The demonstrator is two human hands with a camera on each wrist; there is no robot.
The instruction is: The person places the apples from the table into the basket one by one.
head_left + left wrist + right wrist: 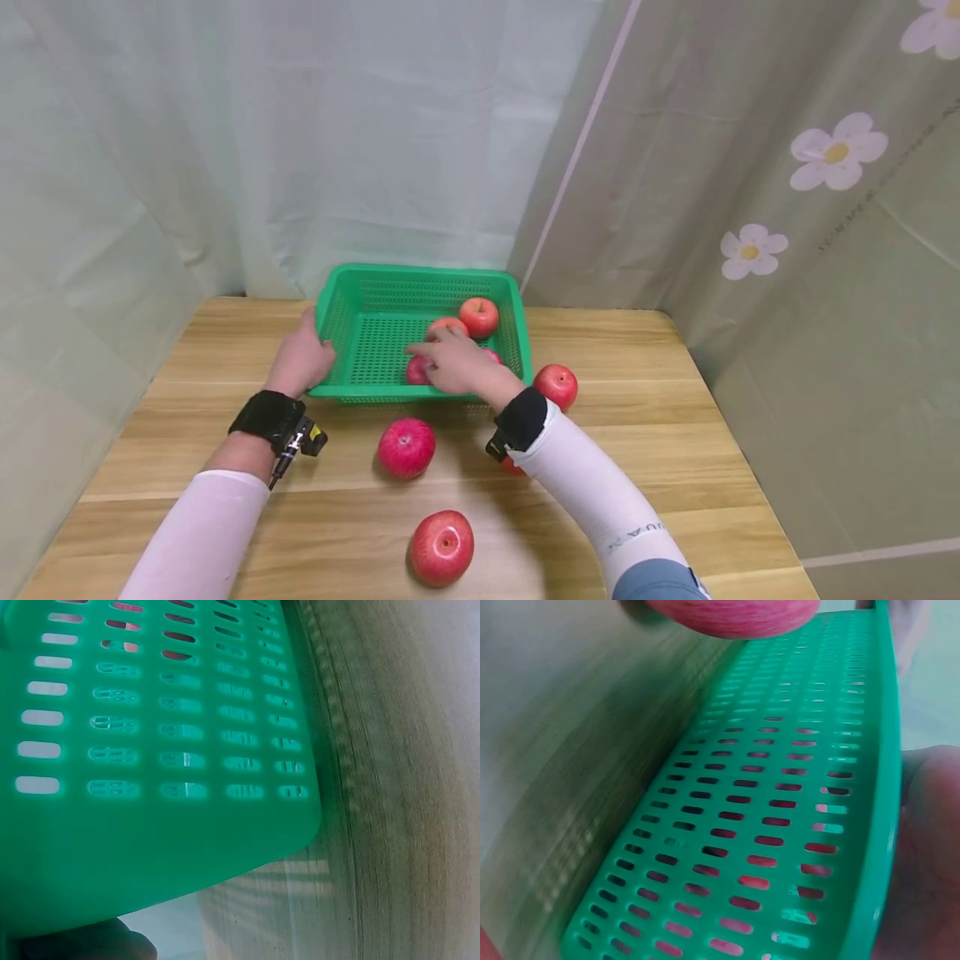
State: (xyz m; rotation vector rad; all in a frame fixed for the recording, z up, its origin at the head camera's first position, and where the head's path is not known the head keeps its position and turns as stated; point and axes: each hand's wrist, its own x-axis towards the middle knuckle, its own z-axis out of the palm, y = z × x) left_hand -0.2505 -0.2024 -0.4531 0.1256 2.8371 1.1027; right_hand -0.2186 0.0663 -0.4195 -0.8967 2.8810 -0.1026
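Left hand (pixel 302 358): grips the left rim of the green slotted plastic basket (pixel 390 286).
Right hand (pixel 457 364): inside the basket, fingers curled round a red apple (pixel 417 371) near its front wall.
Table (pixel 675 400): wooden; three red apples lie near the basket's front.

One green basket (pixel 341 333) stands on one wooden desk (pixel 675 433). Red apples number eight in all that can be made out. Four are inside the basket: one at the back (pixel 479 317), one beside it (pixel 447 326), one at the near wall (pixel 417 371), and one mostly hidden under a hand (pixel 492 356). Four lie on the desk: one beside the basket (pixel 556 387), one in front of it (pixel 406 447), one nearest the viewer (pixel 442 547), and one largely hidden behind a sleeve (pixel 512 467). Two hands show: the left (pixel 302 360) and the right (pixel 459 365).
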